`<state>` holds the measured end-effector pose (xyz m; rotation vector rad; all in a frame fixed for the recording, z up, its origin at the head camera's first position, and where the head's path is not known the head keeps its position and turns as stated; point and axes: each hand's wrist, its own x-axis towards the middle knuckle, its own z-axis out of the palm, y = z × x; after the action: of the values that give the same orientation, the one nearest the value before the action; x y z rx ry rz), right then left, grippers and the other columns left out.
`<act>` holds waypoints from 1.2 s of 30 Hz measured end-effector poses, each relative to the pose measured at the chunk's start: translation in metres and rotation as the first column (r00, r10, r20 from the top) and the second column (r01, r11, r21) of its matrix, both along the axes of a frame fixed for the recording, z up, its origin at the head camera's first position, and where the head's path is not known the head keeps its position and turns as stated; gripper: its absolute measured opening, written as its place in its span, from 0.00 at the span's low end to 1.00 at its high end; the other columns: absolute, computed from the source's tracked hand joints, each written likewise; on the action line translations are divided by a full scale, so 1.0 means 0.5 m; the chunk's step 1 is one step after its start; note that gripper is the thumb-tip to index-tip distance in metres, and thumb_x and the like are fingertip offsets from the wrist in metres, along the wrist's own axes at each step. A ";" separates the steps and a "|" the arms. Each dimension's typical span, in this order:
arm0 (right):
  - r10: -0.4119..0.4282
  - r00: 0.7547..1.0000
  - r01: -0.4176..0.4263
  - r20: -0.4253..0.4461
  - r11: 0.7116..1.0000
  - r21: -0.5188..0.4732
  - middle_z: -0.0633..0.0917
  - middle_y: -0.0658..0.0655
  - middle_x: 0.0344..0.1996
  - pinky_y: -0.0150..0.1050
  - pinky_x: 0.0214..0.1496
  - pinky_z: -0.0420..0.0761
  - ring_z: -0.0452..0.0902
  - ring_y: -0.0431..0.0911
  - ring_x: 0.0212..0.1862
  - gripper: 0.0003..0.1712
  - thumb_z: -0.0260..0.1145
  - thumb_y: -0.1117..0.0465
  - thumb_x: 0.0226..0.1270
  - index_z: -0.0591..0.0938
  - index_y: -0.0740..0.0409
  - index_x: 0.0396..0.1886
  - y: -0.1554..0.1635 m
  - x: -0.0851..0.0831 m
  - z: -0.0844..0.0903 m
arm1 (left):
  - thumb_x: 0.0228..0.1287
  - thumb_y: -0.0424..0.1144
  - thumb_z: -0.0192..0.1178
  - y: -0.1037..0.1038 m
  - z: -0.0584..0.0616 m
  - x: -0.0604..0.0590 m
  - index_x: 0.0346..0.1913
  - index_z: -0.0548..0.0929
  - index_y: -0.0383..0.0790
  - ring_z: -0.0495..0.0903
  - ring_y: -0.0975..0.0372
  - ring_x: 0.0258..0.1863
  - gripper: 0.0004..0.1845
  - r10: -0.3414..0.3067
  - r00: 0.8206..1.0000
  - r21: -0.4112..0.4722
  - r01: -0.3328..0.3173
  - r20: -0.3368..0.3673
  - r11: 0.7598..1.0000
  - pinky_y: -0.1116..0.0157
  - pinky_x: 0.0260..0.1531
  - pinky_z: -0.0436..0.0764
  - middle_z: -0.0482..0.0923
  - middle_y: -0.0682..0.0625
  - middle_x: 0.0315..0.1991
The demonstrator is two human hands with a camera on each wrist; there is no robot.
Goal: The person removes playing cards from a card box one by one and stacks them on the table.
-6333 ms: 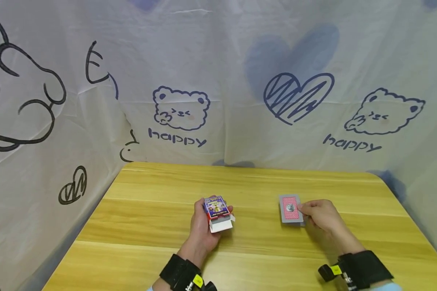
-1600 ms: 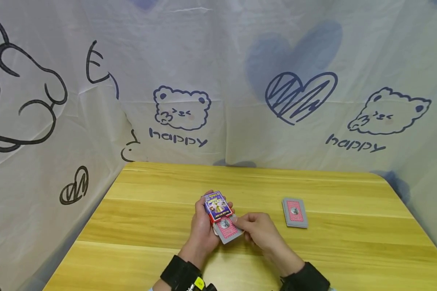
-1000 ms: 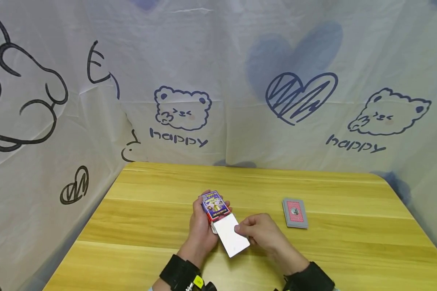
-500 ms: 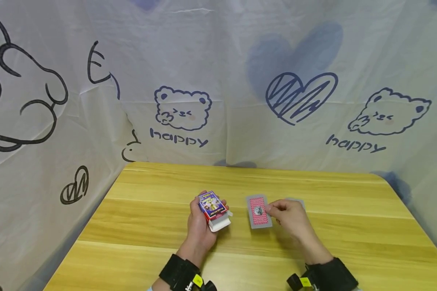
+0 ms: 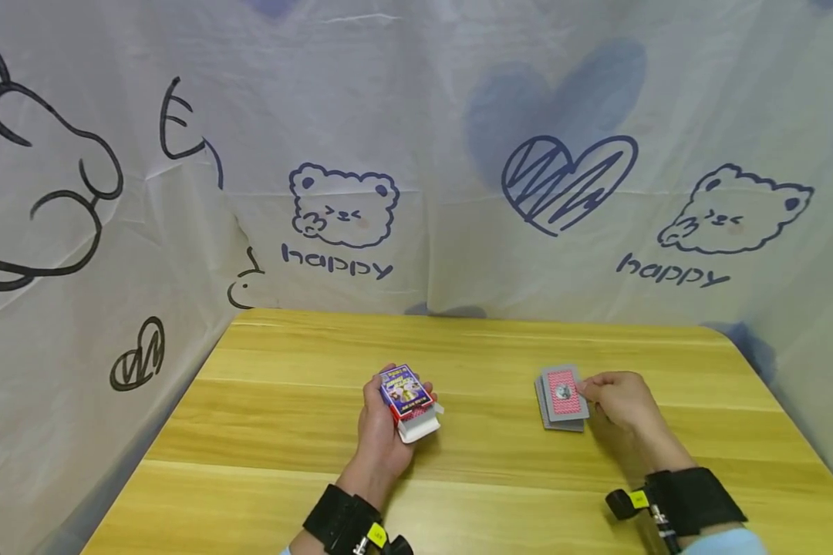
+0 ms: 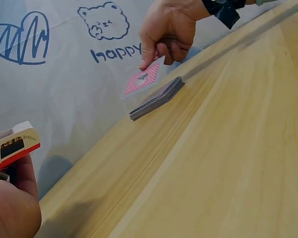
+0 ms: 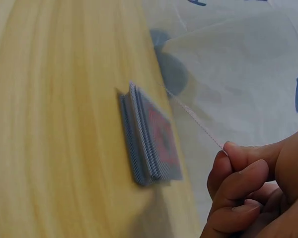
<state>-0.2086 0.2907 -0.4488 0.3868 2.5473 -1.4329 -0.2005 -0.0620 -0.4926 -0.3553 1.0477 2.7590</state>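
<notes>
My left hand holds a blue and red card box from below, its white end flap hanging open toward me. A red-patterned card back shows just inside the mouth of the box. Between thumb and forefinger, my right hand pinches a playing card by its edge. In both wrist views that card hangs above a stack of cards, with a gap visible. The stack lies on the table, mostly covered by the card in the head view.
The light wooden table stretches around both hands. A pale cloth with drawn bears and hearts hangs behind its far edge and along the sides. Each wrist wears a black strap with a small camera.
My right hand drew a card out of the box, showing a white card face, then carried it rightward to above the stack. The left hand has stayed nearly in place with the box.
</notes>
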 end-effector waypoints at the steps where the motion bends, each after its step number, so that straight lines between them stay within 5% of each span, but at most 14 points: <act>1: 0.001 1.000 -0.001 0.009 1.000 -0.010 0.82 0.54 0.34 0.38 0.28 0.71 0.68 0.44 0.28 0.22 0.59 0.58 0.82 0.80 0.74 0.62 0.004 -0.002 -0.002 | 0.86 0.59 0.32 0.000 0.000 0.000 0.81 0.56 0.54 0.85 0.55 0.53 0.29 0.000 1.000 -0.002 0.000 0.002 1.000 0.54 0.56 0.87 0.64 0.37 0.72; 8: -0.008 1.000 0.008 0.007 0.999 -0.040 0.78 0.52 0.27 0.37 0.27 0.71 0.68 0.44 0.27 0.21 0.61 0.61 0.80 0.81 0.76 0.58 0.003 -0.012 -0.019 | 0.86 0.58 0.33 0.000 -0.002 -0.003 0.81 0.57 0.53 0.85 0.54 0.53 0.29 0.009 1.000 0.007 -0.009 0.001 1.000 0.52 0.58 0.86 0.65 0.37 0.72; 17: -0.010 0.999 0.016 -0.049 0.991 0.133 0.87 0.64 0.42 0.37 0.35 0.75 0.75 0.51 0.41 0.21 0.67 0.57 0.75 0.86 0.75 0.47 -0.008 -0.016 -0.033 | 0.86 0.58 0.33 0.001 -0.004 -0.004 0.80 0.57 0.52 0.86 0.55 0.52 0.29 -0.002 1.000 0.012 0.002 -0.009 1.000 0.54 0.55 0.87 0.65 0.37 0.71; 24: 0.008 0.998 0.008 -0.066 0.969 0.248 0.82 0.56 0.30 0.38 0.27 0.71 0.71 0.47 0.29 0.16 0.68 0.56 0.69 0.86 0.66 0.29 -0.011 -0.021 -0.049 | 0.86 0.60 0.33 0.001 -0.001 -0.001 0.82 0.56 0.54 0.85 0.55 0.53 0.30 -0.016 1.000 0.006 0.016 0.001 1.000 0.54 0.58 0.86 0.65 0.37 0.71; 36: 0.032 0.999 -0.022 -0.032 0.961 0.277 0.77 0.53 0.23 0.37 0.24 0.66 0.67 0.45 0.24 0.18 0.65 0.55 0.71 0.83 0.62 0.23 -0.017 -0.017 -0.046 | 0.86 0.60 0.33 -0.001 0.000 0.001 0.81 0.56 0.53 0.85 0.56 0.52 0.30 -0.023 1.000 -0.011 0.023 0.003 1.000 0.54 0.57 0.87 0.66 0.38 0.70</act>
<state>-0.2173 0.2823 -0.4719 0.3687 2.7781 -1.0839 -0.2001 -0.0624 -0.4928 -0.3472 1.0600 2.7328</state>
